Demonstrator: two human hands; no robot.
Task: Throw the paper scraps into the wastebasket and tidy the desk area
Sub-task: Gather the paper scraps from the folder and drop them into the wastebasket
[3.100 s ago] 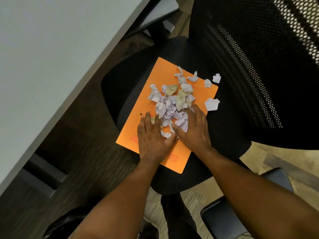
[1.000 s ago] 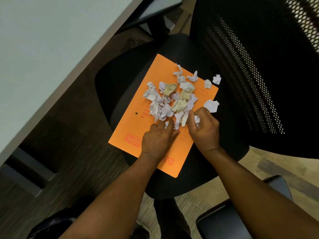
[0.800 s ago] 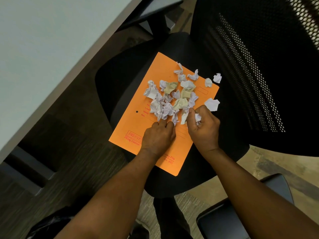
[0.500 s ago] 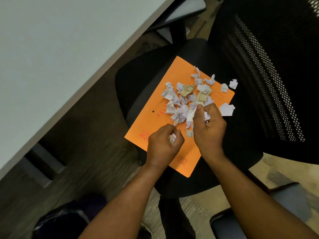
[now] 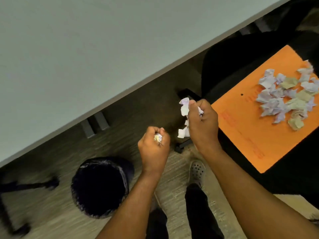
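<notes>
My left hand [image 5: 154, 149] is a fist closed on a small wad of paper scraps, held above the floor just right of the black-lined wastebasket [image 5: 82, 171]. My right hand [image 5: 202, 123] is closed on a bigger bunch of white scraps that stick out past the thumb and below the palm. It hovers off the left edge of the chair seat. A pile of crumpled paper scraps [image 5: 286, 99], white and pale yellow, lies on an orange folder [image 5: 241, 128] on the black chair seat [image 5: 224, 66] at the right.
A grey desk top [image 5: 86, 49] fills the upper left, its edge running diagonally over the floor. My shoe [image 5: 196, 169] and dark trouser legs stand between basket and chair. A chair base leg [image 5: 183, 147] and another chair's legs [image 5: 25, 185] rest on the floor.
Both hands closed on scraps, lifted off the folder and moved left toward the wastebasket. The view swung left and down, bringing the basket into sight and pushing the chair to the right edge.
</notes>
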